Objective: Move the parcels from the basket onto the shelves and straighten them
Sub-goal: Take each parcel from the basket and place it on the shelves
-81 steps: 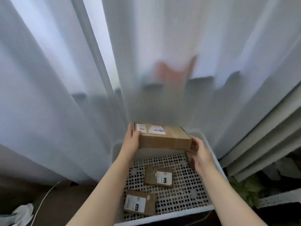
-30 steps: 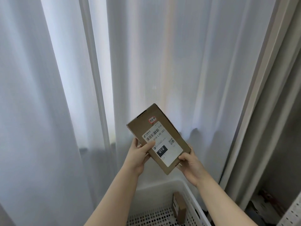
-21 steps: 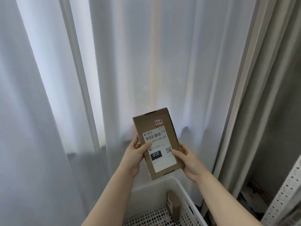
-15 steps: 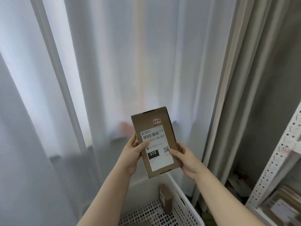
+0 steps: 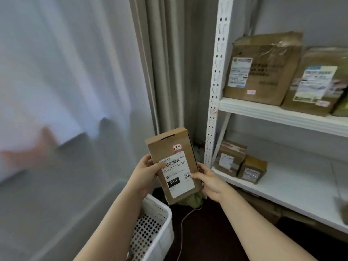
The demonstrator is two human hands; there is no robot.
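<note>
- Swung right since the earlier frame, the view now takes in the shelves [image 5: 273,113]; the basket [image 5: 162,221] sits low at left.
- Left hand [image 5: 145,173] and right hand [image 5: 209,182] grip the parcel [image 5: 170,147] by its side edges, upright, above the basket's right rim.
- Beyond, small boxes [image 5: 230,159] stand on the lower shelf and large boxes [image 5: 261,68] on the upper.

The flat brown cardboard parcel [image 5: 162,148] carries a small red-edged sticker [image 5: 177,147] handwritten "33-4". Its white shipping label [image 5: 178,177] shows a barcode, "010-010-L30-551" (the L is uncertain) and "010" white on a black block. Labels on the brown shelf boxes [image 5: 263,72] blur beyond reading.
</note>
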